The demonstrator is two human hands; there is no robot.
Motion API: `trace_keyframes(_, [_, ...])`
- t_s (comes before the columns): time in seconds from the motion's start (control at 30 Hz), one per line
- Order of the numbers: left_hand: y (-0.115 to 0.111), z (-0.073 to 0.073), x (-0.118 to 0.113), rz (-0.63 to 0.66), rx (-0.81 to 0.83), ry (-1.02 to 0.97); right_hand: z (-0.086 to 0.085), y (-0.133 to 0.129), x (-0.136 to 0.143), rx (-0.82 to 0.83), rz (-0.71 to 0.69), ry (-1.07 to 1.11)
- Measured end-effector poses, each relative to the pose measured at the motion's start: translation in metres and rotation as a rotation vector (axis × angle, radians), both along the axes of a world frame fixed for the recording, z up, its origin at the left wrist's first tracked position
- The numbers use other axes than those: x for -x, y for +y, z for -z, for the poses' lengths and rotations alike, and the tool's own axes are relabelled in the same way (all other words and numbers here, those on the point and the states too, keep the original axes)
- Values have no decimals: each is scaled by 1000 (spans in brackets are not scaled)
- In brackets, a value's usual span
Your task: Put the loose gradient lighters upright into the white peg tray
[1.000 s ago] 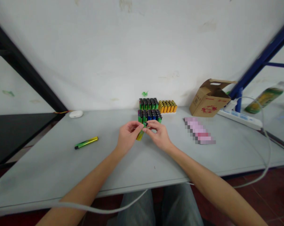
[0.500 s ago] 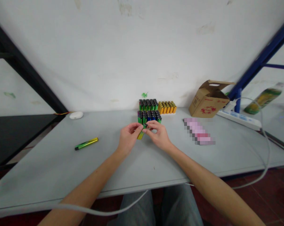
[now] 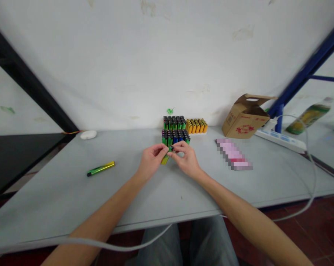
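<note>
Both hands meet near the middle of the grey table. A small yellow-green tube is pinched in my left hand, tilted, its dark upper end between the fingertips. The fingers of my right hand close on that same dark end from the other side. Just behind the hands stand rows of green and blue cylinders with dark tops, with another dark-topped green group farther back. Beside them is a block of orange cylinders. A longer green-yellow tube lies alone at the left.
An open cardboard box, a white power strip and a pixelated pink item are at the right. A white case sits back left. A bottle stands far right. A white cable crosses the front edge.
The view has shifted very slightly. Both hands keep nearly the same grip and place, with the small tube still between them.
</note>
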State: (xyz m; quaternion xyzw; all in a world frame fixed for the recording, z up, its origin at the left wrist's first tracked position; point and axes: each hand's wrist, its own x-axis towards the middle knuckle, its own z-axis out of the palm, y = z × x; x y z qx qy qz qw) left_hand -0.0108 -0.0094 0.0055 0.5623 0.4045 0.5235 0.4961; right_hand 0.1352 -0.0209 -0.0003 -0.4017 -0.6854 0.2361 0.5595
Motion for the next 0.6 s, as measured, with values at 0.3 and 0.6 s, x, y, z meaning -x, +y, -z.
trace_keyframes(0.3, [-3, -9, -2, -36, 39, -116, -7, 5, -2, 45, -71, 108])
trace_keyframes(0.6, [-9, -12, 3, 401, 139, 3, -11, 6, -10, 181, -229, 199])
